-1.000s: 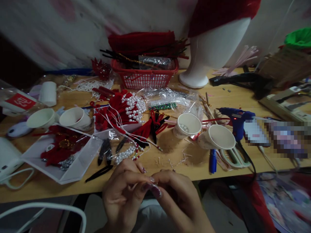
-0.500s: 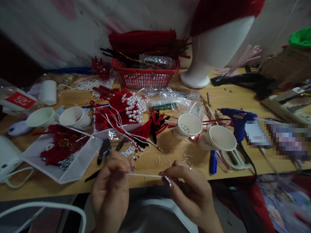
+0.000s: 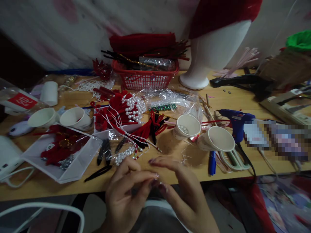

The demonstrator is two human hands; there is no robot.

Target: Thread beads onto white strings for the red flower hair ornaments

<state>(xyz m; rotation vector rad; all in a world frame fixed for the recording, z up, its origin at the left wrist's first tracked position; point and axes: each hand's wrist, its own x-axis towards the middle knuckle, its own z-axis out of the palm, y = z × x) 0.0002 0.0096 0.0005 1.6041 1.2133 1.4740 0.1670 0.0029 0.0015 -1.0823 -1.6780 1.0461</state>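
My left hand point(image 3: 125, 197) and my right hand point(image 3: 181, 191) meet at the near edge of the wooden table point(image 3: 170, 149), just above my lap. Their fingertips are pinched together, thumb against forefinger. Whatever sits in the pinch is too small to see. Just beyond my hands lie a short strand of white beads point(image 3: 124, 155) and several black clips point(image 3: 104, 150). Behind those is a heap of red velvet pieces with white pearls point(image 3: 132, 108).
Two paper cups point(image 3: 216, 139) lie on their sides at right, beside a blue glue gun point(image 3: 236, 119), scissors point(image 3: 233, 160) and a blue pen point(image 3: 212, 163). A white tray point(image 3: 80, 161) of red trimmings stands at left, with two more cups point(image 3: 75, 118). At the back stand a red basket point(image 3: 145, 76) and a white mannequin neck point(image 3: 209, 55).
Half a second ago my hands were apart with a thin white thread stretched between them. They have come back together in a pinch, and the thread no longer shows.
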